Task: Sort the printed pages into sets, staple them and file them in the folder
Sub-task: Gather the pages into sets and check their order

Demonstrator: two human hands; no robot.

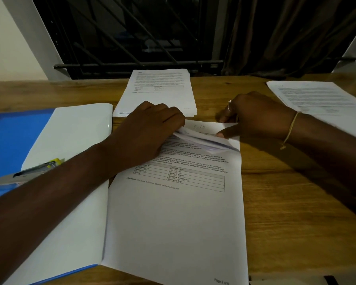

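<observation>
A set of pages [177, 223] lies in the middle of the tabletop [296, 202], just in front of the person and turned slightly. Its top sheet is white with blocks of small black print, a ruled table below them, a one-line disclaimer and a page number at the bottom right corner. The lower half of the sheet is blank. At the far edge the upper sheets are bent up and fanned, and a sheet beneath shows a handwritten mark.

The left hand [150, 128] rests on the upper left of the set, with its fingers curled and pinching the raised sheets. The right hand [253, 116] holds the far right corner, its thumb laid on the paper and its bent fingers at the edge. It wears a ring [229, 108] and has a thin cord [290, 128] around the wrist.

An open blue folder [12, 140] lies at the left, touching the set, with white sheets [70, 161] inside. A grey stapler [27, 174] with a yellow part lies across the folder. A second stack of printed pages [158, 95] sits beyond the hands, and a third stack [317, 97] lies at the far right.

The tabletop is brown wood grain. Behind it are a dark window with metal bars [121, 38], a dark curtain [286, 33] and pale walls.
</observation>
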